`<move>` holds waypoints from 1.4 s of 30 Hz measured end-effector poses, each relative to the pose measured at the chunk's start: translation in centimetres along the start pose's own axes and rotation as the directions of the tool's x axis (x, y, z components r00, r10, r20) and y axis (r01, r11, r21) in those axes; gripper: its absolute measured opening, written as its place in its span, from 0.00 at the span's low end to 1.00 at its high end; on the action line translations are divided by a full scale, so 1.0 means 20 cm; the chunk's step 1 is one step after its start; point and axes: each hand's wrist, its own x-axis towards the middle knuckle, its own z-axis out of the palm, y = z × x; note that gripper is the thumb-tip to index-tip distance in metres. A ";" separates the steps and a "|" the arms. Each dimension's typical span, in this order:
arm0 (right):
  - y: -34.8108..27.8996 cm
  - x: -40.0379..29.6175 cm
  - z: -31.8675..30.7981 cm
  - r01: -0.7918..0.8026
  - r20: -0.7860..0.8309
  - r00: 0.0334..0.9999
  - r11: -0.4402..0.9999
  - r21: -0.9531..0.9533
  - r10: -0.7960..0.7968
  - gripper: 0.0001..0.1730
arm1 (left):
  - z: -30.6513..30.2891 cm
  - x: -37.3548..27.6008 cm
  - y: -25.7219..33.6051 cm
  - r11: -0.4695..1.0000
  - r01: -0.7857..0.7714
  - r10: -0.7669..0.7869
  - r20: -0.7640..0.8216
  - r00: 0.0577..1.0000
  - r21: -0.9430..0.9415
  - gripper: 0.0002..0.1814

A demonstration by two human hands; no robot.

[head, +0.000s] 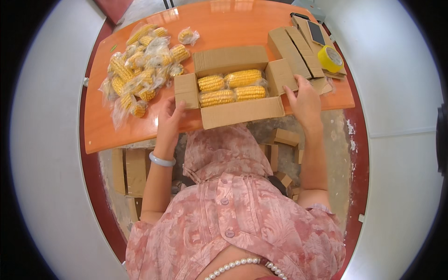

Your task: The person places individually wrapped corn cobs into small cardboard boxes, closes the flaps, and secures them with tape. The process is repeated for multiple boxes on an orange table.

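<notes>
An open cardboard box [241,112] stands at the near edge of the orange table [224,21], its four flaps folded outward. Inside it lie several corn cobs [244,77] in clear plastic, in two rows. My left hand [170,113] is at the box's left flap, thumb on the flap's lower edge, fingers partly hidden. At the right flap is my right hand [303,99], its thumb and fingertips touching the flap's outer edge. A pile of plastic-wrapped corn cobs [120,70] lies to the left of the box, and one small wrapped piece [188,36] lies apart behind it.
Behind my right hand lie a closed cardboard box [292,49], flattened cardboard, a phone [316,33] and a roll of yellow tape [330,58]. A small green object [113,48] is at the table's left. More cardboard boxes [135,171] are on the floor below the table.
</notes>
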 end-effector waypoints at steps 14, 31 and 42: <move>-0.23 -0.15 -0.16 0.100 0.304 0.913 0.874 0.476 -0.270 0.34 | -0.02 -0.14 0.17 0.595 -0.570 0.306 0.496 0.813 0.567 0.23; -0.14 -0.02 0.08 -0.027 0.195 0.968 0.704 0.710 -0.159 0.43 | 0.12 -0.15 0.10 0.700 -0.503 0.421 0.277 0.864 0.508 0.25; -0.10 0.01 0.21 -0.023 0.200 0.956 0.624 0.781 -0.215 0.45 | 0.14 -0.18 0.06 0.643 -0.457 0.399 0.241 0.885 0.614 0.23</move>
